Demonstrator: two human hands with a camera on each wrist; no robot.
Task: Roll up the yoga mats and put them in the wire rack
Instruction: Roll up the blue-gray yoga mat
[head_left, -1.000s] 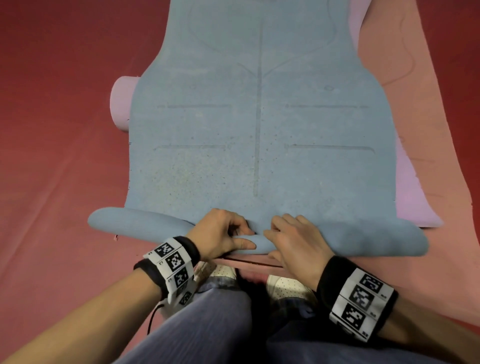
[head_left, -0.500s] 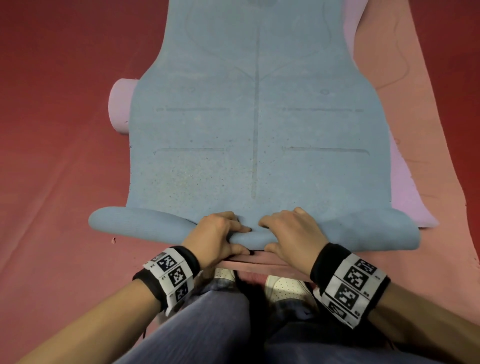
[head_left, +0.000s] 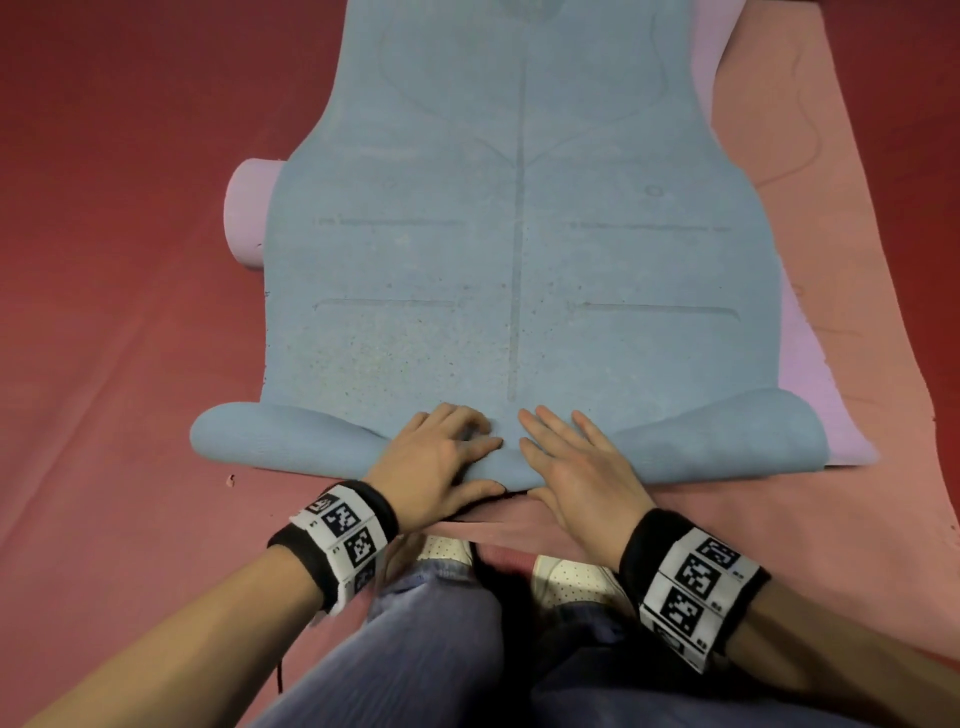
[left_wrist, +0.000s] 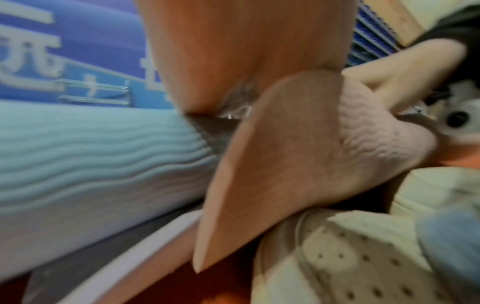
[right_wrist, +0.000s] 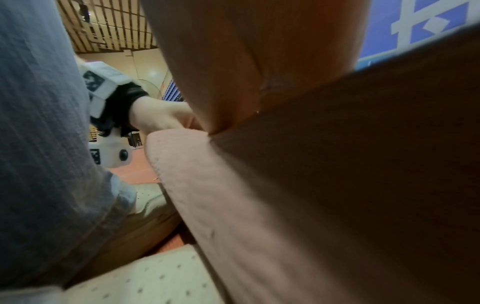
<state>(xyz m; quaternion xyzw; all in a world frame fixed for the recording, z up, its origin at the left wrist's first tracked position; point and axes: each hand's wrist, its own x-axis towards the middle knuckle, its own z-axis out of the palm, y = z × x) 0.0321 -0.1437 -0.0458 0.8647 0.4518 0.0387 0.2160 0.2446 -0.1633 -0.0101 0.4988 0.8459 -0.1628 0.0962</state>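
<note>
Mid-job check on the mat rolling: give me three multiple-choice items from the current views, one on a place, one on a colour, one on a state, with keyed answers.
1. Where do both hands rest?
A. On the middle of the rolled near end of the blue mat
B. On the pink roll
C. On the bare floor

2. What colour is the roll poking out at the blue mat's left edge?
A. Green
B. Black
C. Pink

3. How far along is the blue mat?
A. Fully rolled
B. Only its near end rolled
C. Fully flat

Answers: A, the left hand and right hand sit on the blue mat; C, the pink roll shows there; B, only a short roll lies at the hands.
</note>
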